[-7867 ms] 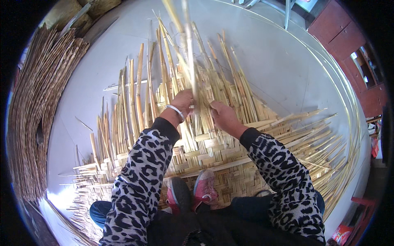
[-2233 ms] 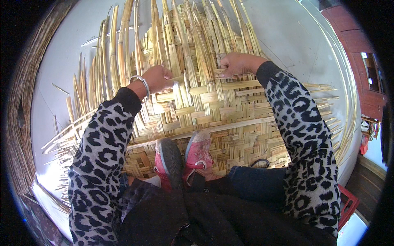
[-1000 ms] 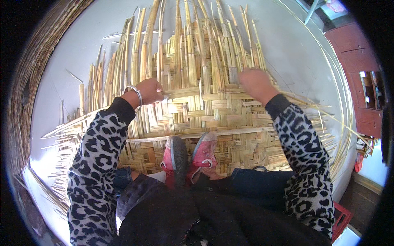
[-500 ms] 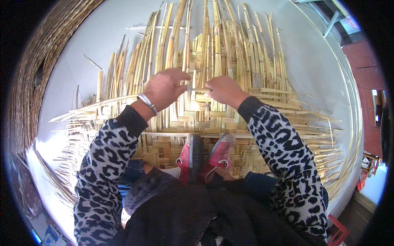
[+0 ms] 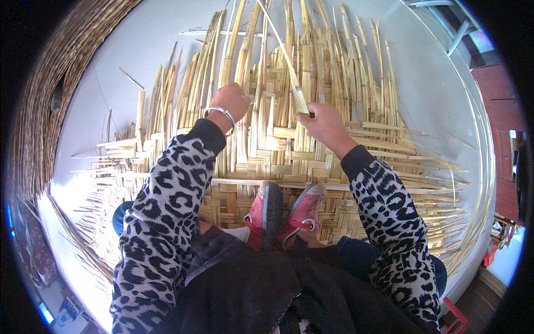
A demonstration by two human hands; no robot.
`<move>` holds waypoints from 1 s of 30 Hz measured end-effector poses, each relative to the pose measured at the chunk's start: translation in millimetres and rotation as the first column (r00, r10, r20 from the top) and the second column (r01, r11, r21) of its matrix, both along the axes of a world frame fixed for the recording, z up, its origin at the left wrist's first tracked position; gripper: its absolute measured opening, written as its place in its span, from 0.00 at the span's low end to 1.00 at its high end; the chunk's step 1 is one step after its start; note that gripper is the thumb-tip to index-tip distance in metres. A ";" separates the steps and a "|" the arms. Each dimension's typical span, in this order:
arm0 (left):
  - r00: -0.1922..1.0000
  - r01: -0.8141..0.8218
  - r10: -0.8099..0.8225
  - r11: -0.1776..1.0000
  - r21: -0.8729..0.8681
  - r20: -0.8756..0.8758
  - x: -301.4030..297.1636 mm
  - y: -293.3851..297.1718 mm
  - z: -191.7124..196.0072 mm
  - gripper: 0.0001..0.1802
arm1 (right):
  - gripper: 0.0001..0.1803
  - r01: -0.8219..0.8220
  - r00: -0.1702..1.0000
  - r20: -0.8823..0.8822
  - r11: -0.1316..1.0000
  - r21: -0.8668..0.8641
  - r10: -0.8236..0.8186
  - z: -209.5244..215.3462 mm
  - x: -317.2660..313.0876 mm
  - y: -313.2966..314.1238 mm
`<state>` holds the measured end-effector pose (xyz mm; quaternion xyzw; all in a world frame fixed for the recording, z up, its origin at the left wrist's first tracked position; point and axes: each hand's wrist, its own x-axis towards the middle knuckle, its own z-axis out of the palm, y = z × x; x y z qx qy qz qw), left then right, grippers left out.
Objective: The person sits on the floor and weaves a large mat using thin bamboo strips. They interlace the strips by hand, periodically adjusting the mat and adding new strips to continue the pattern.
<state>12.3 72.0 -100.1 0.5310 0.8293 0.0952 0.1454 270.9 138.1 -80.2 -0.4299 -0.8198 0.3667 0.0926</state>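
Though closely woven at the middle, looks unfinished: a pale-yellow split-cane mat [image 5: 261, 168] on the grey floor [image 5: 436, 103], with long loose canes [image 5: 249, 44] toward the far edge. Pinches one slender whitish strip [image 5: 291, 70] in the closed right hand [image 5: 325, 123]; curls the left hand [image 5: 231, 102], cannot tell around what.

I have the right hand [image 5: 324, 125] pinching a split-cane strip [image 5: 294, 79] that slants up leftward; the left hand [image 5: 230, 103] curls over upright canes [image 5: 243, 58]; pink shoes [image 5: 256, 214] show against the woven mat [image 5: 224, 209].
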 end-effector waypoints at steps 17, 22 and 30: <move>-0.204 -0.409 0.334 0.825 -0.390 0.920 28.4 23.8 2.7 0.30 | 0.19 0.090 0.980 -0.157 0.977 -0.191 -0.120 -2.5 9.9 -2.4; -0.169 -0.152 0.402 0.892 -0.427 0.900 26.0 30.9 4.6 0.22 | 0.17 0.127 0.972 -0.155 0.951 -0.284 -0.176 0.6 12.1 -4.3; -0.156 -0.121 0.354 0.920 -0.374 0.922 36.4 32.0 6.2 0.19 | 0.17 0.197 0.937 -0.201 0.906 -0.375 -0.287 -7.5 11.8 -9.0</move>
